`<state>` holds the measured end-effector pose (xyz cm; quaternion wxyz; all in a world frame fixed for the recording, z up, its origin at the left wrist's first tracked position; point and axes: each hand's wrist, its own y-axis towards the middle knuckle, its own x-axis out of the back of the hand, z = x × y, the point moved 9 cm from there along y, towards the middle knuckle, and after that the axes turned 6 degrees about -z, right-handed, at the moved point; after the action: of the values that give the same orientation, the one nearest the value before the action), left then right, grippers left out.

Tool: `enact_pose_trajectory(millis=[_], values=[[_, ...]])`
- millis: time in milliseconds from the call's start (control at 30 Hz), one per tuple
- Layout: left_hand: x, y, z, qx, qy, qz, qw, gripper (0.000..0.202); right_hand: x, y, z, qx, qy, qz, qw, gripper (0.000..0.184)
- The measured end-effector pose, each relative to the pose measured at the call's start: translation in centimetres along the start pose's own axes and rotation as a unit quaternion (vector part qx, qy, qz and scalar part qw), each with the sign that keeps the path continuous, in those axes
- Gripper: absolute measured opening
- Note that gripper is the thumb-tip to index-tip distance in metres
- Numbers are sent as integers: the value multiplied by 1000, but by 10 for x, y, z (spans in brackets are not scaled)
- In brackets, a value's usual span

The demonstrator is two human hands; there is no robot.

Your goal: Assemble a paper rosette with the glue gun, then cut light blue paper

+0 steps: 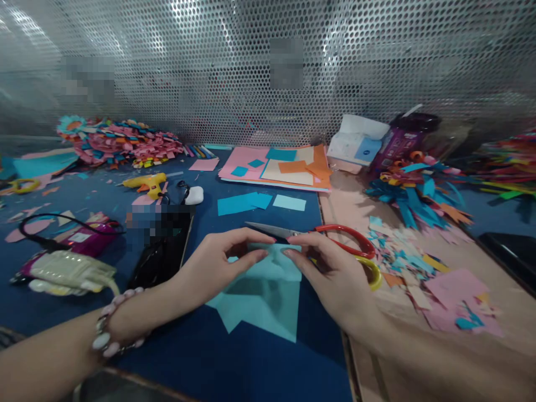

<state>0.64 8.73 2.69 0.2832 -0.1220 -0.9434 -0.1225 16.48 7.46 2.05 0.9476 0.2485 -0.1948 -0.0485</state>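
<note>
A light teal piece of paper [277, 267] is pinched along its upper edge between my two hands, held just above the table. My left hand [228, 254] grips its left part between thumb and fingers. The right part is in the thumb and fingers of my right hand [329, 268]. Below lie more light teal paper pieces [268, 307] with angled edges, partly covered by the held one. Just beyond my fingers rest red-handled scissors [347, 237], blades pointing left. Yellow handles [371, 273] show beside my right hand, the rest hidden.
Behind are blue strips [238, 204] and stacked coloured sheets [234, 162]. Left stand a yellow glue gun [146, 181], a white earbud case [194, 195], a black phone [159, 251] and a paper-flower pile [121, 142]. Paper scraps [402, 262] and a tissue pack [355, 142] lie right, before a perforated metal panel [251, 72].
</note>
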Motion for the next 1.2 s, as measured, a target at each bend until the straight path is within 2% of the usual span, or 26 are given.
enact_pose_trajectory(millis=[400, 733, 1200], values=[[0, 0, 3, 20, -23, 1, 1000, 23, 3, 1, 1, -10, -9, -8, 1000, 10], [1, 1, -1, -12, -58, -11, 998, 21, 6, 1, -1, -18, -11, -9, 1000, 11], [1, 0, -1, -27, -32, -11, 999, 23, 5, 1, -6, -33, -5, -7, 999, 15]])
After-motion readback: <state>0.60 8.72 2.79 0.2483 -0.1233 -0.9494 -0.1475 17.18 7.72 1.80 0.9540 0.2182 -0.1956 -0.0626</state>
